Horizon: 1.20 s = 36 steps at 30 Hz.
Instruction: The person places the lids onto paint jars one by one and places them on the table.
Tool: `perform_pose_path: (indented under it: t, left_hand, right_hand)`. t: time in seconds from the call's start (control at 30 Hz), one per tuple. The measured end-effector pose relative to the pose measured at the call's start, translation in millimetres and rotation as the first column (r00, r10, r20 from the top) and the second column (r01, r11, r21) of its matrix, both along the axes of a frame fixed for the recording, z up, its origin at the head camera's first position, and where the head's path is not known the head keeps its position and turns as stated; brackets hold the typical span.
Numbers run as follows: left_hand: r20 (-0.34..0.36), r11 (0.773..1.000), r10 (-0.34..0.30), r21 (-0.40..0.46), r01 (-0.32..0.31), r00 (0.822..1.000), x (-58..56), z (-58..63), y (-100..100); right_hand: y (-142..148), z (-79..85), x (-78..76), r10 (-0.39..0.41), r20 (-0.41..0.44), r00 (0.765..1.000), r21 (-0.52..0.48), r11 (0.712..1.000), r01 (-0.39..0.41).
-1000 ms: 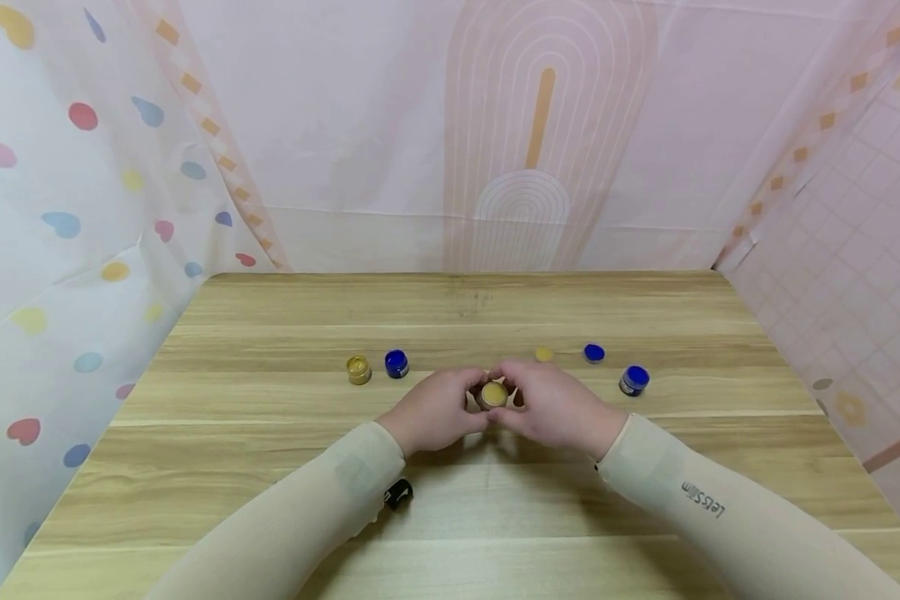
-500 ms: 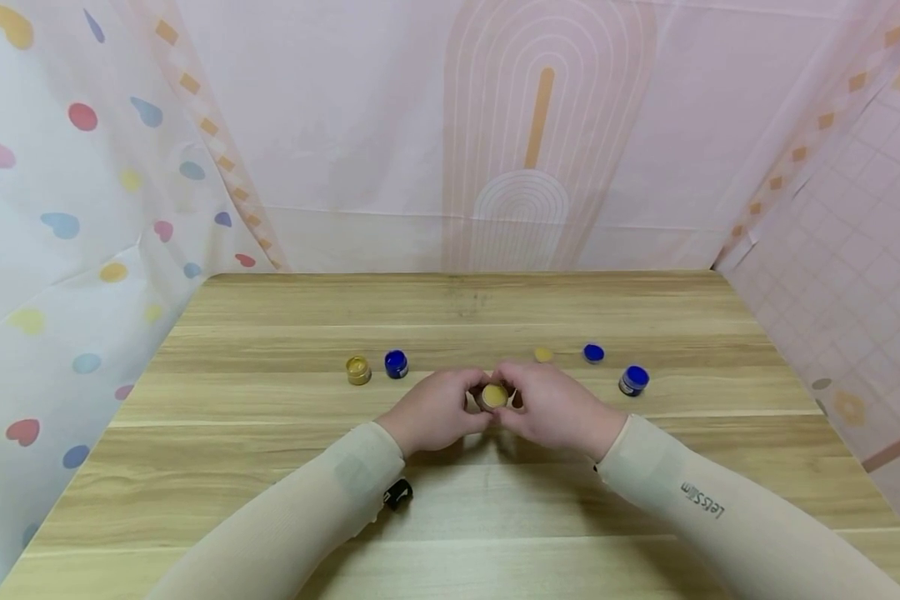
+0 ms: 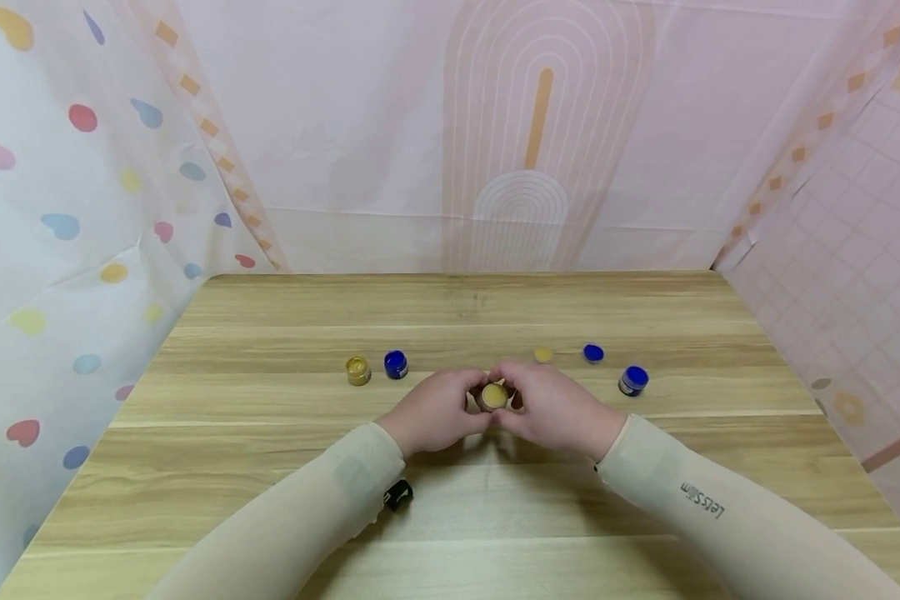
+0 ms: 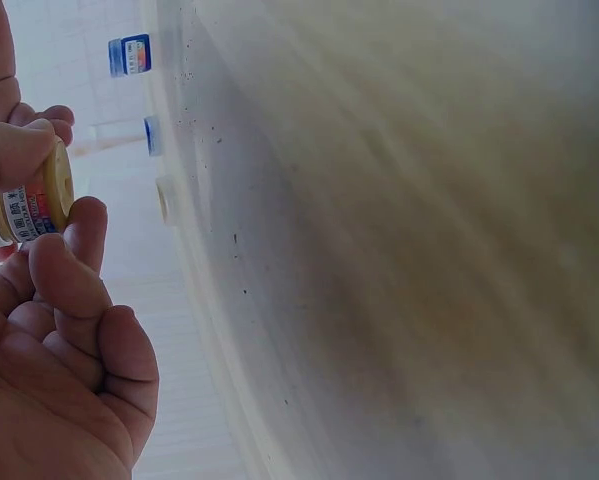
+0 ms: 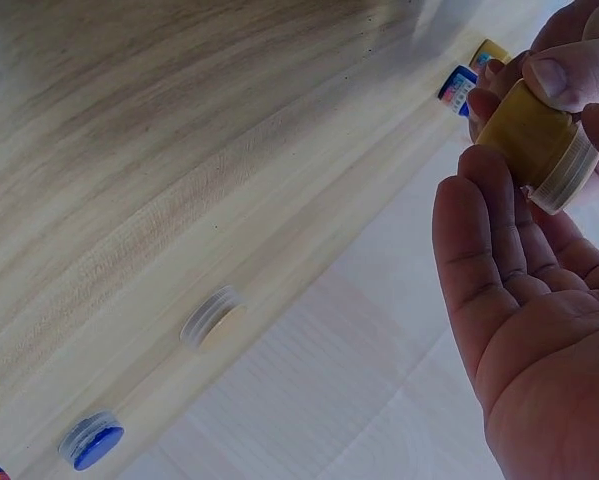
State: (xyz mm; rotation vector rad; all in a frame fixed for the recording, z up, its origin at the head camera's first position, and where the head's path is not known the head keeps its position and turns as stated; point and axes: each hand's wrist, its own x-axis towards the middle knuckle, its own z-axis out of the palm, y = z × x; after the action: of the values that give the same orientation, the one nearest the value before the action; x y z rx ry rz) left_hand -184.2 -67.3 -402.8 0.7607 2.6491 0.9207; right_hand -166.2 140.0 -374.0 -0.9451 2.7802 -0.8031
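Observation:
In the head view my left hand (image 3: 438, 408) and right hand (image 3: 558, 408) meet around a small ochre-yellow paint jar (image 3: 494, 396), lid side up. Both hands grip it between thumb and fingers, close over the wooden table. The right wrist view shows the jar's yellow body (image 5: 527, 128) and its ribbed, see-through lid (image 5: 567, 172), with the right fingers (image 5: 464, 235) beside it. Printed label text on the jar (image 4: 39, 205) faces the left wrist view, where curled left fingers (image 4: 74, 285) lie against it. Parts of the lid are hidden by the thumbs.
An uncovered yellow paint jar (image 3: 357, 371) and an uncovered blue one (image 3: 396, 364) stand left of the hands. Behind the right hand lie a yellow lid (image 3: 543, 355) and a blue lid (image 3: 593, 354). Another blue jar (image 3: 633, 381) stands right. A black object (image 3: 399, 494) shows beside the left sleeve.
The right thumb and fingers shift slightly around the jar's rim. Otherwise the hands, the jar and everything on the table keep their places.

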Motion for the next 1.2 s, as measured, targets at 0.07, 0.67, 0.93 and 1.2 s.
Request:
perform_pose_path:
  t: [0.07,0.67,0.93,1.2]
  left_hand:
    - [0.000,1.000,-0.002,0.004,0.002,1.000,-0.2,-0.2,0.0]
    - [-0.009,1.000,-0.018,0.003,0.018,1.000,-1.3,-0.5,0.4]
    - [-0.016,1.000,-0.009,0.004,0.009,1.000,-0.8,-1.3,0.0]
    - [-0.026,1.000,-0.011,0.012,0.011,1.000,0.1,-0.7,0.3]
  right_hand:
    - [0.2,0.3,0.2,0.003,-0.003,1.000,0.003,1.000,-0.003]
    - [0.6,0.1,0.0,-0.024,0.025,0.999,0.008,1.000,0.024]
    - [0.9,0.7,0.8,0.005,-0.003,1.000,0.010,1.000,-0.005]
    - [1.1,1.5,0.9,0.018,-0.008,1.000,0.016,1.000,-0.018]
